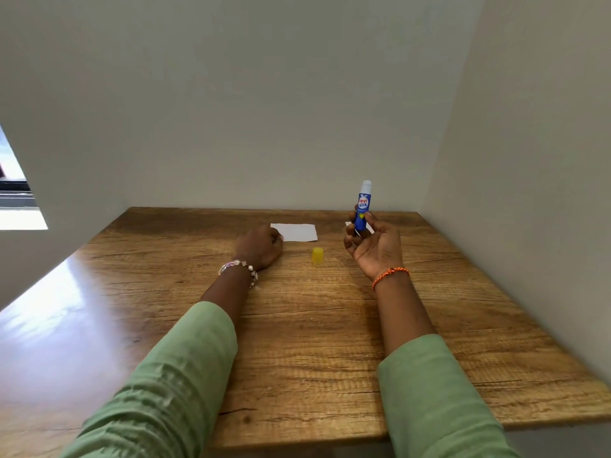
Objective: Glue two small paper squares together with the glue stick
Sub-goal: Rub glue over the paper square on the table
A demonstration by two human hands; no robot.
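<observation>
The right hand (pixel 373 246) grips the uncapped glue stick (pixel 363 206) upright, right of centre. The paper square (pixel 297 232) lies flat to its left, its near-left corner touched by the curled left hand (pixel 259 247).

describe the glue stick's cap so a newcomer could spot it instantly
On the wooden table, look between the left hand and right hand, just nearer than the white paper square. The cap stands there alone: small, yellow, translucent, the only yellow thing on the table.
</observation>
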